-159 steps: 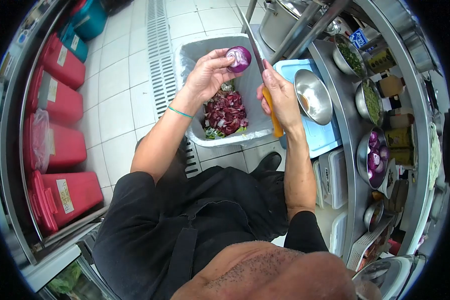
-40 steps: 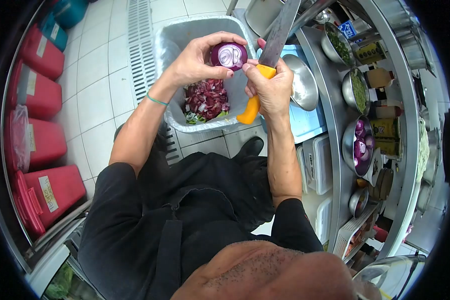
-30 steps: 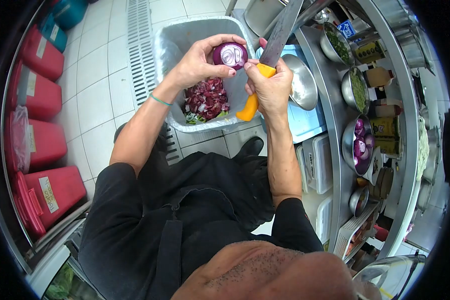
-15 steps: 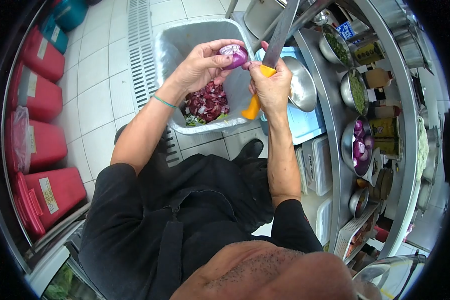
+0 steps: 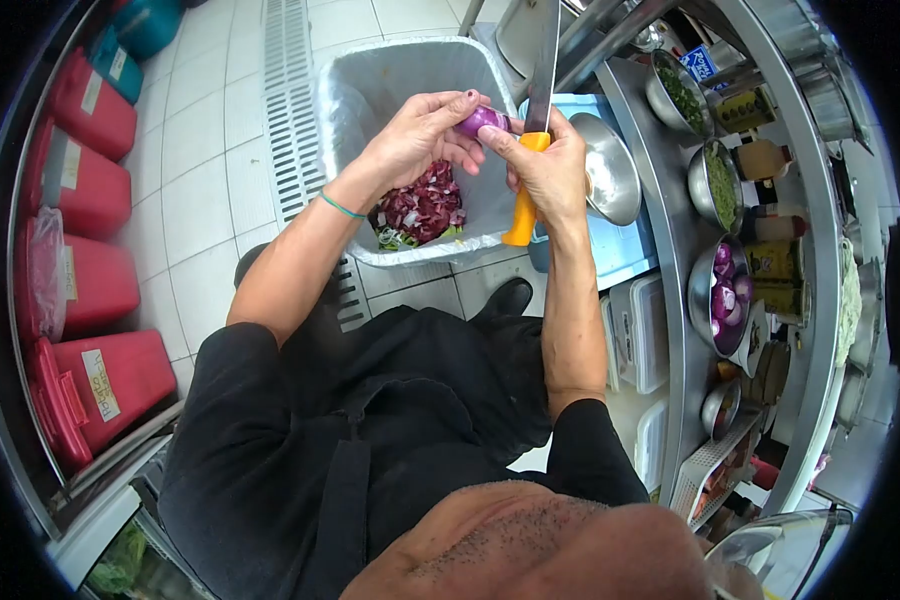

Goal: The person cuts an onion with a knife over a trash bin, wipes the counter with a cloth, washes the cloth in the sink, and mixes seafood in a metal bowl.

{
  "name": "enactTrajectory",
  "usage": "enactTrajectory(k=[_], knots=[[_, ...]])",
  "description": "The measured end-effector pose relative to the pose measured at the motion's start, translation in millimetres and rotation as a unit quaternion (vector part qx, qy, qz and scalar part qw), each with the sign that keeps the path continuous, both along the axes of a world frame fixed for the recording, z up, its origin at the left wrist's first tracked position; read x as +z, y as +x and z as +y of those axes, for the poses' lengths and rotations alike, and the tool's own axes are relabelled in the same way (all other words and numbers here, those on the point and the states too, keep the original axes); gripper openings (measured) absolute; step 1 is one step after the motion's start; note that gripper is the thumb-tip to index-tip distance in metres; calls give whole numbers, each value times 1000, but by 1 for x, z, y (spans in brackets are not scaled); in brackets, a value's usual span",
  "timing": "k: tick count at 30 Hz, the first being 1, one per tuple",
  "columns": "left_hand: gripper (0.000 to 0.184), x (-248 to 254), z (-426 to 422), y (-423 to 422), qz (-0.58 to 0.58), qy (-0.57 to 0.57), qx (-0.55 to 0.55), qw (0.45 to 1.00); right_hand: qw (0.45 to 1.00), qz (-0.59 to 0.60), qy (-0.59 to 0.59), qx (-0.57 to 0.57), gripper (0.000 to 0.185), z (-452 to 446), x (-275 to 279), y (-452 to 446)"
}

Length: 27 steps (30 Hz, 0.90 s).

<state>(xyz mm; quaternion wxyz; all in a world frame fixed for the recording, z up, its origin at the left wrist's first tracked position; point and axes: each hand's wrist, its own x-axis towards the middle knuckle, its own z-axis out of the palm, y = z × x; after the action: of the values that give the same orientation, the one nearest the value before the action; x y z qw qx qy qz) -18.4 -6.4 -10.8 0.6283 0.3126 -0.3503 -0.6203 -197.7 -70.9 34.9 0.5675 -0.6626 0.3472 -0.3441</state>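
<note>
A purple onion [image 5: 484, 121] is held over the lined bin by my left hand [image 5: 425, 133], with the fingers around one side. My right hand [image 5: 550, 168] grips the yellow handle of a large knife [image 5: 542, 80], its blade pointing up and away from me. The thumb of that same hand touches the onion's near side. Below both hands is the grey bin [image 5: 330, 130] with a clear plastic liner. Dark red onion peelings [image 5: 425, 205] and some green scraps lie inside it.
To the right, a metal shelf [image 5: 660, 300] carries bowls: chopped greens [image 5: 680, 100], more greens [image 5: 715, 185] and peeled purple onions [image 5: 727, 290]. An empty steel bowl [image 5: 610, 175] rests on a blue lid [image 5: 610, 250]. Red lidded boxes [image 5: 110, 375] line the left side.
The onion has turned in my left hand, its cut face no longer showing toward me. My right hand has come closer, thumb onto the onion, and the knife stands more upright.
</note>
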Motion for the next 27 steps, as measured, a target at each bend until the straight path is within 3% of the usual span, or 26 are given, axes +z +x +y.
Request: enactTrajectory(k=[1, 6, 12, 16, 19, 27], knots=[[50, 2, 1, 0, -8, 2, -2, 1000, 1000, -4, 4, 2, 35, -2, 0, 0], [48, 8, 3, 1, -117, -38, -6, 992, 996, -63, 57, 26, 65, -14, -3, -8], [45, 9, 7, 11, -185, -24, 14, 982, 988, -116, 89, 49, 76, -15, -6, -7], [47, 4, 5, 4, -248, -21, 45, 967, 999, 16, 22, 16, 85, -5, 0, 1], [49, 5, 5, 3, -271, -21, 38, 962, 998, 12, 55, 17, 73, -6, 3, 1], [47, 3, 8, -13, -314, -32, 115, 942, 991, -90, 101, 6, 90, -11, -17, 6]])
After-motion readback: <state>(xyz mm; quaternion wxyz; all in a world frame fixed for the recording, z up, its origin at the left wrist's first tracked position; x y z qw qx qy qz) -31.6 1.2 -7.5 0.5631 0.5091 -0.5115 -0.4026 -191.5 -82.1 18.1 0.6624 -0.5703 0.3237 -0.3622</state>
